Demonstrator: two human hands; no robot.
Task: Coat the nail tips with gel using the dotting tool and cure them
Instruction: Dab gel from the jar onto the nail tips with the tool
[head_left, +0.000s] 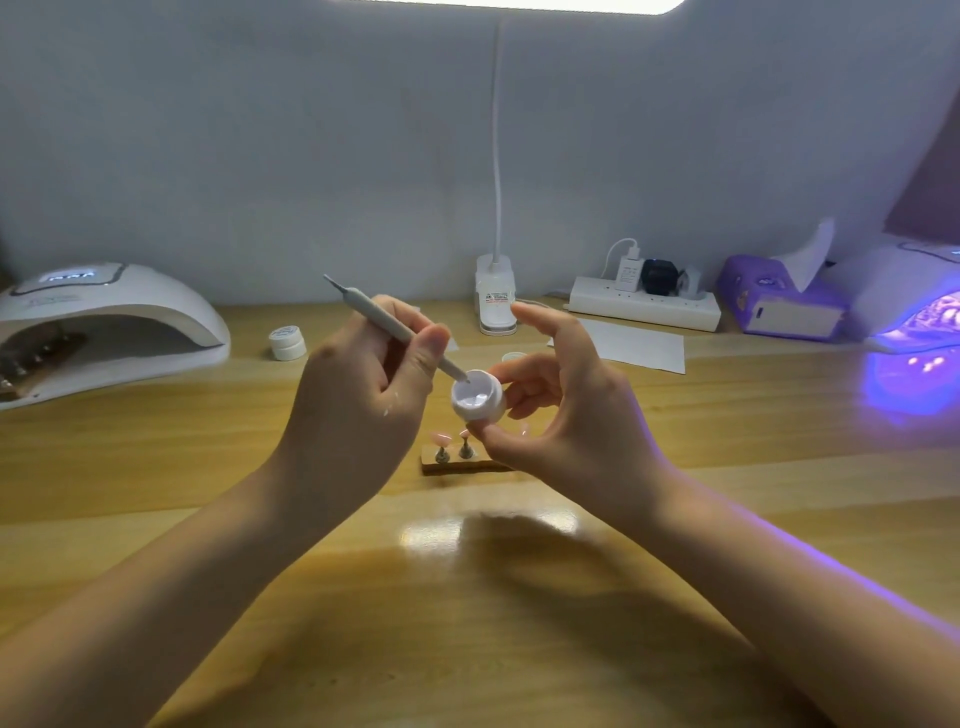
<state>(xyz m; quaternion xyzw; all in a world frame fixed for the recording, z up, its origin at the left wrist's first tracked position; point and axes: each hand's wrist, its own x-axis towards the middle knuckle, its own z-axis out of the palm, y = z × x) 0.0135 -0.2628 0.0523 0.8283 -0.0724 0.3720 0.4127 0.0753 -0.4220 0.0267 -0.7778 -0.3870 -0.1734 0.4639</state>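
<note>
Glossy wood table (208, 519); white plastic gel pot (480, 402).

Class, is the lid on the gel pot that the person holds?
No: the gel pot gapes open, the dotting tool dipping in.

Pwr strip (644, 310), tissue box (779, 306), desk lamp clip (496, 306) at back.

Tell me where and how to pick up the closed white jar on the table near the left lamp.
Grip the closed jar by its round side wall, coming from above with fingers on opposite sides. It stands upright and apart from the lamp, so its sides are free; the flat lid offers no hold.
</note>
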